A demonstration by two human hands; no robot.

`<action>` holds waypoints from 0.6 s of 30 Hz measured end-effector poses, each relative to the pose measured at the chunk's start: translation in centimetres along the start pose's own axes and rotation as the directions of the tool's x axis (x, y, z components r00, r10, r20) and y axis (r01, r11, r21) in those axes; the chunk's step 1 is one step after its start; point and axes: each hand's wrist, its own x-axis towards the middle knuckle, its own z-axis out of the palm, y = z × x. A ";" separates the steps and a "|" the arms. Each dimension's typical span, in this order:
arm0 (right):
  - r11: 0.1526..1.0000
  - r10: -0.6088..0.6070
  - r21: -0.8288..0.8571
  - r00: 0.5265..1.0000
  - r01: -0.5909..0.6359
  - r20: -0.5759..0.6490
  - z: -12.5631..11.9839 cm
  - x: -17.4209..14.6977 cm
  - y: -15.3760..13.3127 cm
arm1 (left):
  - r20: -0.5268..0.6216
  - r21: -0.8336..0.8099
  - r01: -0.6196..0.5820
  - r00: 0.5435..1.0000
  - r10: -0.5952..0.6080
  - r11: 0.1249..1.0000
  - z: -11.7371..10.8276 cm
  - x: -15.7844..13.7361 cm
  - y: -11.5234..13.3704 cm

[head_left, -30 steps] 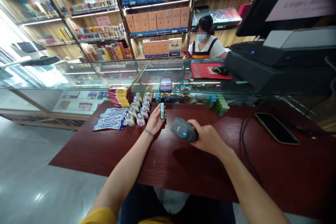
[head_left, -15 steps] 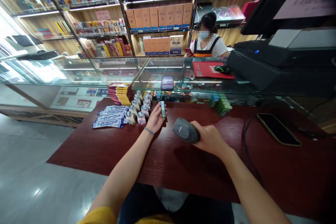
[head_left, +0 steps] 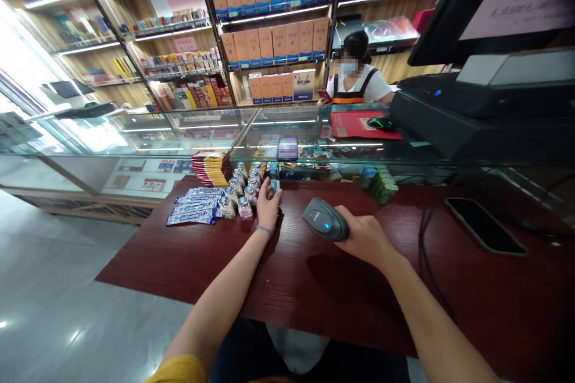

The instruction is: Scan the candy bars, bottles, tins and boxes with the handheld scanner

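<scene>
My right hand (head_left: 366,238) grips the handle of a dark grey barcode scanner (head_left: 324,219), held above the table with a blue light lit on it. My left hand (head_left: 268,208) is closed around a small blue-green box (head_left: 275,186), partly hidden by the fingers. Left of that hand stand rows of small clear jars (head_left: 245,208) with silver lids. Just beyond the left fingers are more small blue-green boxes (head_left: 272,169), by the glass counter. A wristband (head_left: 265,229) circles my left wrist.
Blue-white sachets (head_left: 193,206) and a stack of red-yellow packets (head_left: 210,169) lie at the left. Green boxes (head_left: 384,185), a phone (head_left: 485,224) and a black cable (head_left: 424,254) are at the right. A masked person (head_left: 354,81) is behind the glass counter (head_left: 309,122).
My left hand has turned and tipped the small box away, so less of it shows. The scanner is tilted differently and its light now shows blue. The view has shifted slightly.
</scene>
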 end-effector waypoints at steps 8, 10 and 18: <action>0.999 0.033 0.008 0.999 -0.032 -0.041 0.0 -0.1 0.6 | -0.138 0.240 -0.136 0.975 0.173 0.961 1.0 3.0 -1.3; 0.999 0.039 0.008 0.998 -0.038 -0.043 -0.1 -0.2 0.8 | -0.152 0.258 -0.095 0.979 0.137 0.962 1.3 3.5 -1.4; 0.998 0.069 0.011 0.996 -0.068 -0.060 -0.3 -0.3 1.7 | -0.171 0.208 -0.070 0.979 0.107 0.976 2.2 4.7 -1.9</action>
